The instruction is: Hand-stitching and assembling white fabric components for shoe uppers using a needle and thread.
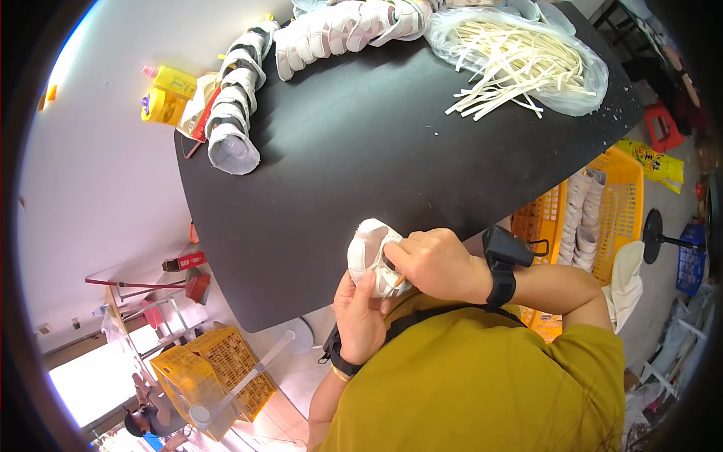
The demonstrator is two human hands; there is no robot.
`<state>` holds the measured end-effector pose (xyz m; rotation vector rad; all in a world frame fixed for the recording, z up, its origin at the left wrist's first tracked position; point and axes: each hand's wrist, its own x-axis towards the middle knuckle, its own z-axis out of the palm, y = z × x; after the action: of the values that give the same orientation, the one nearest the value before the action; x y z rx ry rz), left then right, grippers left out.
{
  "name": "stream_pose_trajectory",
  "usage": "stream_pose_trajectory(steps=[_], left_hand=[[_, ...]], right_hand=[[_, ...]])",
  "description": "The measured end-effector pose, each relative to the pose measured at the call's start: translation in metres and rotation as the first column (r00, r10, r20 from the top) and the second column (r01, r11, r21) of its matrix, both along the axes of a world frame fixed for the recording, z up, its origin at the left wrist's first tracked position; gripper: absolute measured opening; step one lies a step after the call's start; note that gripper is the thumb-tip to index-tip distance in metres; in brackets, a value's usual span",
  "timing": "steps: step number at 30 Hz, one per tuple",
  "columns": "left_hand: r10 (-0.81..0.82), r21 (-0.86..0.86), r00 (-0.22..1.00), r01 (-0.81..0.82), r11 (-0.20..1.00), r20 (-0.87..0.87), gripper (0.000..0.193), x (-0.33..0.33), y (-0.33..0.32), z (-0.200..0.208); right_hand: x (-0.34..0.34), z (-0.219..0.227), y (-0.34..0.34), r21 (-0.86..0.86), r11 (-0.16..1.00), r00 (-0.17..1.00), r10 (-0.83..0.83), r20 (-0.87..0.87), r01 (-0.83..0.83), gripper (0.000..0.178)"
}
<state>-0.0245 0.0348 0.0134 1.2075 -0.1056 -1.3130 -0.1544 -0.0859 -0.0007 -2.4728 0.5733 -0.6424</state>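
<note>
A small white and beige shoe is held at the near edge of the black table, its toe pointing away from me. My left hand grips it from below and the left side, thumb on the near part. Over its right side my right hand is closed, fingers bent down at the laces. A short orange-brown piece sticks out below that hand; whether the fingers hold it is hidden.
On the black table lie two rows of nested shoes and a plastic bag of flat cream laces. Yellow bottles stand at the far left. Right of me, an orange basket holds more shoes.
</note>
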Motion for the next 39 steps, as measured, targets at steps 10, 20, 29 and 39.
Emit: stream_pose_trajectory(steps=[10, 20, 29, 39], left_hand=[[-0.019, -0.033, 0.999, 0.018, 0.999, -0.041, 0.019, 0.004, -0.002, -0.002], [-0.112, 0.022, 0.97, 0.12, 0.993, -0.216, 0.022, 0.023, -0.007, -0.005], [-0.057, 0.031, 0.996, 0.059, 0.998, -0.068, 0.019, 0.008, -0.004, 0.003], [-0.045, -0.03, 0.993, 0.042, 0.999, -0.112, 0.023, 0.002, -0.009, 0.008]], right_hand=[[-0.006, 0.007, -0.01, 0.195, 0.981, 0.99, -0.032, 0.135, 0.005, 0.006], [-0.035, 0.035, -0.011, 0.65, 0.76, 0.95, -0.185, 0.253, -0.025, 0.012], [-0.026, 0.038, 0.018, 0.789, 0.613, 0.904, -0.322, 0.282, -0.028, 0.053], [-0.032, 0.029, 0.024, 0.436, 0.895, 0.923, -0.242, 0.299, 0.094, 0.01]])
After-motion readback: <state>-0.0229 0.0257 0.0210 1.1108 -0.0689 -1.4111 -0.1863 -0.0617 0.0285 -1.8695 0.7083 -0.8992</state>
